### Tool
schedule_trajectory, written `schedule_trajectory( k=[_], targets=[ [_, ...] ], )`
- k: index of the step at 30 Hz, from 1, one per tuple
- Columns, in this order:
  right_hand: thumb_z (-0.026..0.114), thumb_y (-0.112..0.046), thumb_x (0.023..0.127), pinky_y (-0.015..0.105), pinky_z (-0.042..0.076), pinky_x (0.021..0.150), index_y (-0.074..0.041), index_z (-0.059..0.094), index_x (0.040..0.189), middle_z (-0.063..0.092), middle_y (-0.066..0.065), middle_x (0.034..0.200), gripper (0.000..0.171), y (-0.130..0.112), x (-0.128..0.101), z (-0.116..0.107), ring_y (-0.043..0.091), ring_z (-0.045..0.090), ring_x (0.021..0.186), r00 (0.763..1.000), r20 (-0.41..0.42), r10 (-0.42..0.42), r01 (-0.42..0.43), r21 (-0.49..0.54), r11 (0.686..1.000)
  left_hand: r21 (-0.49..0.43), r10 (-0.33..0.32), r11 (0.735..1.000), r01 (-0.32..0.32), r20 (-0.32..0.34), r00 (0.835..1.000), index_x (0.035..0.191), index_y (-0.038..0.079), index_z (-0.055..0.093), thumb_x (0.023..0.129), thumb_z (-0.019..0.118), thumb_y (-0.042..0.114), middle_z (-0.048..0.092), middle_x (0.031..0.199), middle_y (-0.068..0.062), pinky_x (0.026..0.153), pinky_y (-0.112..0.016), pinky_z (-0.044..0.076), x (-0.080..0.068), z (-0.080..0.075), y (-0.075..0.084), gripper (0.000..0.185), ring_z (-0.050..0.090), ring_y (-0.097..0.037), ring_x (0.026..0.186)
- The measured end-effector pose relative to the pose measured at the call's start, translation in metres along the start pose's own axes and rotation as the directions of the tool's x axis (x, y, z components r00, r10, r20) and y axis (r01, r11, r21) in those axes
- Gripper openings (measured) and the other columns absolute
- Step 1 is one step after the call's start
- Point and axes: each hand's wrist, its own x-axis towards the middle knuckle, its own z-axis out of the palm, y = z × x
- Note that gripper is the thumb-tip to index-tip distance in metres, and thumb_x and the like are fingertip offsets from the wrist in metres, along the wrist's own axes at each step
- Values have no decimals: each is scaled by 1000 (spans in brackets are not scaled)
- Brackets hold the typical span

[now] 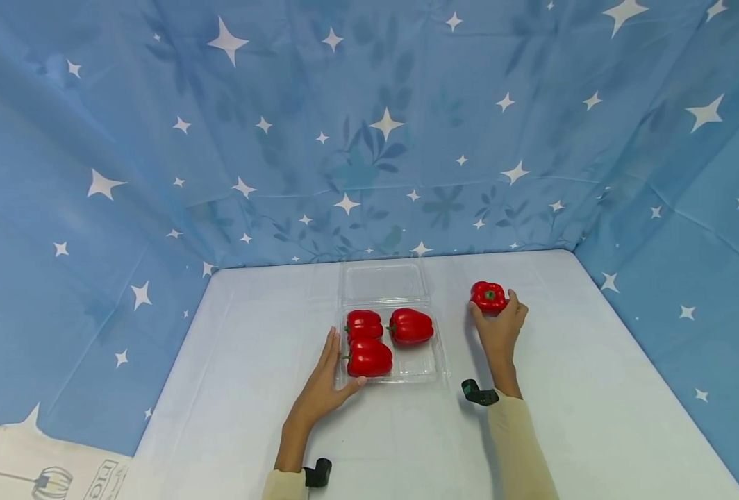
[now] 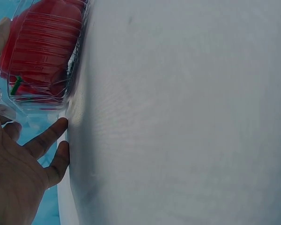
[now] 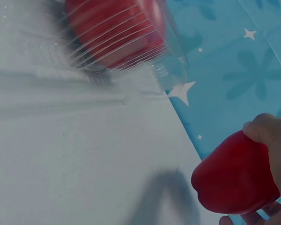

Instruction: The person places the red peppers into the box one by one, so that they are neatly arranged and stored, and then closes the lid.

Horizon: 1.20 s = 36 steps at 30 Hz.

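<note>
A red bell pepper (image 1: 482, 305) is gripped by my right hand (image 1: 502, 335), thumb on one side and fingers on the other, its green stem facing up. The right wrist view shows that bell pepper (image 3: 234, 176) between thumb and fingers. To the left stands a clear plastic clamshell box (image 1: 422, 364), lid laid back, with three red bell peppers inside: one at back left (image 1: 364, 325), one at right (image 1: 411, 327), one at front left (image 1: 370, 357). My left hand (image 1: 319, 392) rests at the box's front left corner, thumb and fingers spread along its walls.
The clear lid (image 1: 385, 281) lies toward the back of the white table (image 1: 244, 389). Blue star-printed cloth (image 1: 307, 139) hangs behind and along both sides. Dark wrist cameras (image 1: 478, 393) sit on both forearms.
</note>
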Motion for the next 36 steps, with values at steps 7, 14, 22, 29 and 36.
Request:
schedule_trajectory(
  k=[7, 14, 22, 29, 36],
  targets=[
    [74, -27, 73, 50, 44, 90, -6, 34, 136, 30, 16, 130, 77, 0, -1, -6, 25, 29, 124, 1000, 12, 20, -21, 62, 998, -5, -20, 1000, 20, 14, 1000, 146, 19, 6, 73, 57, 63, 0, 151, 11, 97, -52, 34, -1, -1, 0, 99, 15, -21, 137],
    [75, -25, 72, 50, 46, 88, -9, 35, 135, 39, 11, 133, 77, 1, -2, -12, 24, 32, 122, 1000, 15, -24, 22, 112, 993, -1, -15, 1000, 15, 10, 1000, 146, 20, 6, 73, 55, 66, 0, 151, 11, 97, -52, 33, -1, 0, -1, 100, 14, -19, 137],
    [74, -43, 69, 54, 46, 83, -23, 30, 136, 36, 7, 137, 83, 34, 7, 1, 27, 29, 126, 997, 38, -66, 59, 169, 984, -8, -12, 1000, 12, 5, 1000, 146, 20, 6, 73, 56, 65, 0, 151, 12, 97, -52, 33, 0, 1, -2, 100, 14, -20, 137],
    [76, -23, 70, 55, 43, 87, -18, 29, 135, 35, 7, 136, 80, 8, -8, -13, 27, 28, 128, 992, 53, -117, 95, 309, 946, -5, -15, 1000, 15, 4, 1000, 146, 21, 5, 72, 55, 67, 1, 151, 11, 95, -53, 35, -1, 0, -2, 100, 16, -23, 136],
    [75, -23, 71, 47, 48, 86, -22, 28, 135, 34, 0, 136, 80, 5, -10, -18, 20, 29, 127, 986, 66, -153, 126, 305, 944, -5, -21, 1000, 21, 8, 1000, 146, 21, 6, 72, 55, 67, -1, 150, 14, 97, -53, 33, -1, 2, -2, 100, 14, -20, 137]
  ],
)
